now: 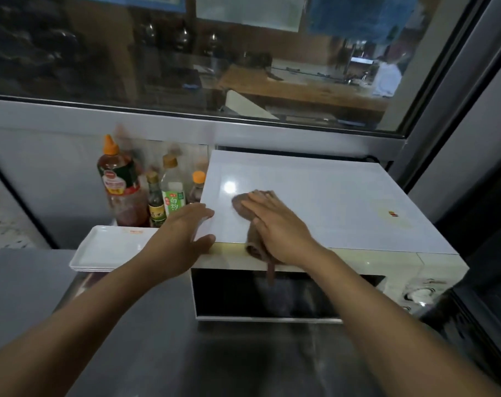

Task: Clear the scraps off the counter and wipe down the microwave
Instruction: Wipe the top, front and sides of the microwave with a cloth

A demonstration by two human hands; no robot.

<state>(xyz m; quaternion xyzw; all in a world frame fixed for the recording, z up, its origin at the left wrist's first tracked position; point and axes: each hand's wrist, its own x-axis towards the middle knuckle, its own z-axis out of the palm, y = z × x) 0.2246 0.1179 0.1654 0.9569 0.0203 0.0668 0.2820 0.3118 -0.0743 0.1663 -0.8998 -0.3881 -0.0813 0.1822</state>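
A white microwave (343, 262) with a dark glass door stands on the steel counter (163, 339). A white board (323, 202) lies on top of it. My right hand (280, 224) presses flat on a brown cloth (242, 206) on the board near its front left; one end of the cloth hangs over the front edge. My left hand (183, 236) holds the board's front left corner, fingers on top and thumb at the front edge.
Several sauce and vinegar bottles (123, 184) stand left of the microwave against the wall. A stack of white rectangular trays (106, 250) sits in front of them. A window runs behind, and a dark frame closes in on the right.
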